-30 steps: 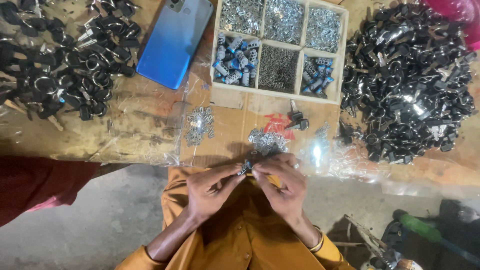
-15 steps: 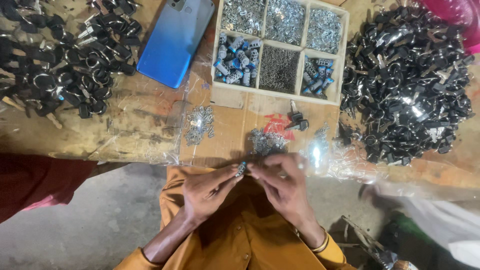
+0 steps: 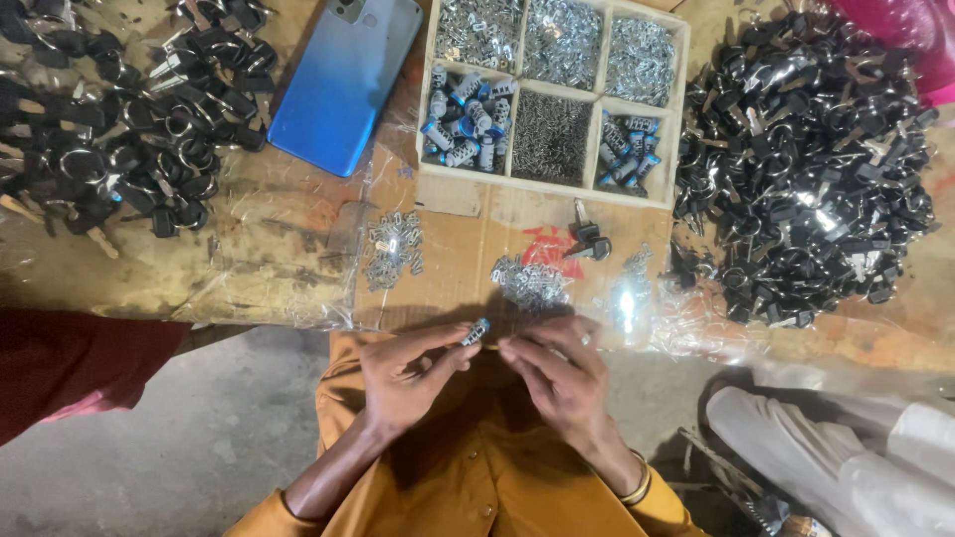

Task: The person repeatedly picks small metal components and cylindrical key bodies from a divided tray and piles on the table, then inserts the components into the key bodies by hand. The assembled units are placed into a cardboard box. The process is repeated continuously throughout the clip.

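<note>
My left hand [image 3: 408, 373] pinches a small silver lock cylinder with a blue end [image 3: 476, 333] between thumb and fingertips, just past the near edge of the workbench. My right hand [image 3: 557, 373] meets it from the right, its fingertips closed at the cylinder's end on something too small to make out. Both hands hover over my orange clothing. Just beyond them lies a little heap of small metal pieces [image 3: 527, 281], with a second heap [image 3: 393, 249] to its left.
A wooden divided tray [image 3: 679, 109] holds cylinders, pins and small metal parts. A blue phone [image 3: 343, 85] lies to the tray's left. Black-headed keys are piled at left [image 3: 119, 129] and right [image 3: 806, 169]. Two loose keys [image 3: 587, 239] lie near the tray. Another person's white sleeve [image 3: 846, 457] is at lower right.
My hands stay together on the cylinder with small finger shifts. The white-sleeved person has come into view at lower right.
</note>
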A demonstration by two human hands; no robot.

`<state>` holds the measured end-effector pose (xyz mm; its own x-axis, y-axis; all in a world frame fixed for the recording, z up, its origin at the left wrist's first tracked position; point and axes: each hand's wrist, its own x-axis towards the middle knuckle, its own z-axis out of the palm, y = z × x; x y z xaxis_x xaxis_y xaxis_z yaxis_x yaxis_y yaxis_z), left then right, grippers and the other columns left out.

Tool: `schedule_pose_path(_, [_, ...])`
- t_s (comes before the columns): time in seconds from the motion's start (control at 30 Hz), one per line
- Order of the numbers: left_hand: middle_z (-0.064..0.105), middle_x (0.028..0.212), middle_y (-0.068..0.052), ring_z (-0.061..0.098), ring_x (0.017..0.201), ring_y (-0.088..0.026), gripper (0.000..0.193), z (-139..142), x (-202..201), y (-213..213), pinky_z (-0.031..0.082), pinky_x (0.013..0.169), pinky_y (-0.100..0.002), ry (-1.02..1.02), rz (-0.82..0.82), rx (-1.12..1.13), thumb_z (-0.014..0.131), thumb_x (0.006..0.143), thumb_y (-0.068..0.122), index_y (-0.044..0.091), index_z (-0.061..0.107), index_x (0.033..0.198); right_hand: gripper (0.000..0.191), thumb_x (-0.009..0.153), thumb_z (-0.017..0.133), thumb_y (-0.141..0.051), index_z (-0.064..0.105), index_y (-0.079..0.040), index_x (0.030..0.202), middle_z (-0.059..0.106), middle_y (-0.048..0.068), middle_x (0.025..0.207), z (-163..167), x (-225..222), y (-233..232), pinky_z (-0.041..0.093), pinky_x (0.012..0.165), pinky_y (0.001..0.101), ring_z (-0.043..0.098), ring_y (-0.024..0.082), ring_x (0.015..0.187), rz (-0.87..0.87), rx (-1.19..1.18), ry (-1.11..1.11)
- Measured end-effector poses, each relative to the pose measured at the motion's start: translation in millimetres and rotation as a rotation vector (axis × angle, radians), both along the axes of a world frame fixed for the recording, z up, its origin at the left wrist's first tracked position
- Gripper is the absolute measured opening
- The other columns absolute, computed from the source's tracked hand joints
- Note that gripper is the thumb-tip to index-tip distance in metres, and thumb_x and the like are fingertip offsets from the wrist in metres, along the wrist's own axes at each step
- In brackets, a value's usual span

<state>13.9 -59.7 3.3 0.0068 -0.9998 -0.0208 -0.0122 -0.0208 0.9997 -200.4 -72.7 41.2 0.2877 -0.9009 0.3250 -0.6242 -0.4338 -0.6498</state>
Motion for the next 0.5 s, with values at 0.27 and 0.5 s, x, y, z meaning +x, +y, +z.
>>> schedule_pose_path(0.27, [0.08,0.108,-0.011,0.078,0.083,-0.013,0.028,-2,3,-1,0.061,0.065,-0.023,-0.139,0.015,-0.095,0.086,0.081,0.002,0.003,0.078,0.107,0.035,0.088,0.077,0.003,0.067,0.001,0.121,0.073,0.006,0.107,6,26,-3,0.063,0.076,0.0237,0.075,0.014,0.091,-0.092,0.261,-0.288])
schedule_pose_path(0.5, [0.079,0.108,-0.011,0.079,0.092,-0.015,0.028,2,11,-6,0.065,0.074,-0.023,-0.273,0.001,-0.285,0.084,0.082,0.004,0.003,0.077,0.108,0.032,0.081,0.085,-0.006,0.069,-0.007,0.109,0.074,-0.004,0.096,19,40,-7,0.045,0.084,0.0286,0.069,0.01,0.079,-0.137,0.117,-0.021])
